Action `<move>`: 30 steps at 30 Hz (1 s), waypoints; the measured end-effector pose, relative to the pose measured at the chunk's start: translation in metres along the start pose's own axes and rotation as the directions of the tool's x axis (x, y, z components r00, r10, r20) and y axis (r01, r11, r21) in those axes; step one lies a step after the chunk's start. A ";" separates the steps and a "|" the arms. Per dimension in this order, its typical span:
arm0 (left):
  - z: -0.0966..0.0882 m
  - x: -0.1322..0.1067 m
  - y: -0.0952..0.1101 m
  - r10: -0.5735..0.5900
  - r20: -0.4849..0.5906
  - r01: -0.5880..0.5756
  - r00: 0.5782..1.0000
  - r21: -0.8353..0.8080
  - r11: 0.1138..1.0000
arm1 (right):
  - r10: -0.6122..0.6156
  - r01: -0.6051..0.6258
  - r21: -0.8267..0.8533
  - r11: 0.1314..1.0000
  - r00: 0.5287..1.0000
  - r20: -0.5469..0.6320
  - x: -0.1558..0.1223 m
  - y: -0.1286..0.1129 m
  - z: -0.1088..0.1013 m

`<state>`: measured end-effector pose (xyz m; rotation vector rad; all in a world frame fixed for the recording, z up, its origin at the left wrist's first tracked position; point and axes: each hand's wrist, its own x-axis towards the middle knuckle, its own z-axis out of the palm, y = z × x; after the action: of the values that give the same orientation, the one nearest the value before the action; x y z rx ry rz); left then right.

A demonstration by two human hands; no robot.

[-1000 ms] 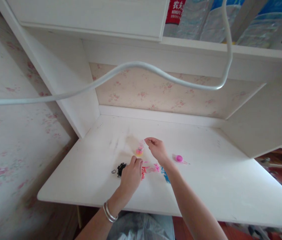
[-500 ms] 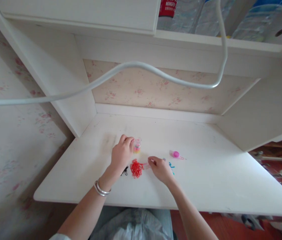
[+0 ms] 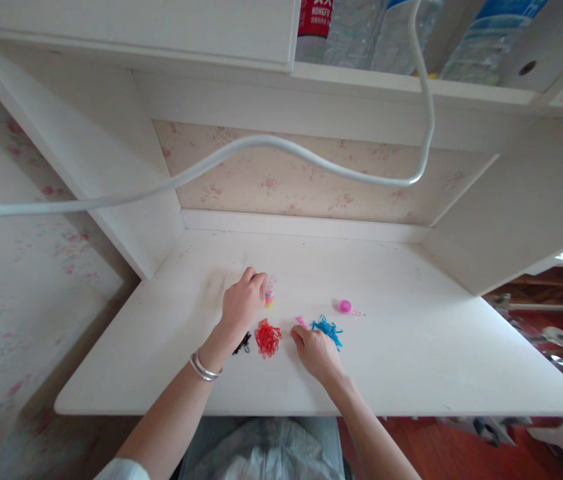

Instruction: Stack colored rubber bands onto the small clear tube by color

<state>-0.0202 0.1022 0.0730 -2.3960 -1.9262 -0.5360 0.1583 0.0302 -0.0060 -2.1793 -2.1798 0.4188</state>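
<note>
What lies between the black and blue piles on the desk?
A red pile of loops, pink pieces and the right hand, in the head view.

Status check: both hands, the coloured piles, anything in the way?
Left hand at clear container. Right hand by pink pieces, next to blue pile. Red pile in plain view. Left wrist partly hides black pile.

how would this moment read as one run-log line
left hand: at clear container | right hand: near pink pieces, blue pile | red pile: on desk | black pile: partly hidden
</note>
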 end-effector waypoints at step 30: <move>0.066 -0.097 0.032 0.158 0.267 -0.147 0.951 -0.061 0.987 | 0.045 -0.042 -0.036 0.998 0.995 0.085 0.056 0.016 -0.033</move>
<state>0.0098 0.0184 -0.0093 -2.7403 -1.8111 -0.2514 0.1796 0.0909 0.0126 -2.2717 -2.2009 0.4896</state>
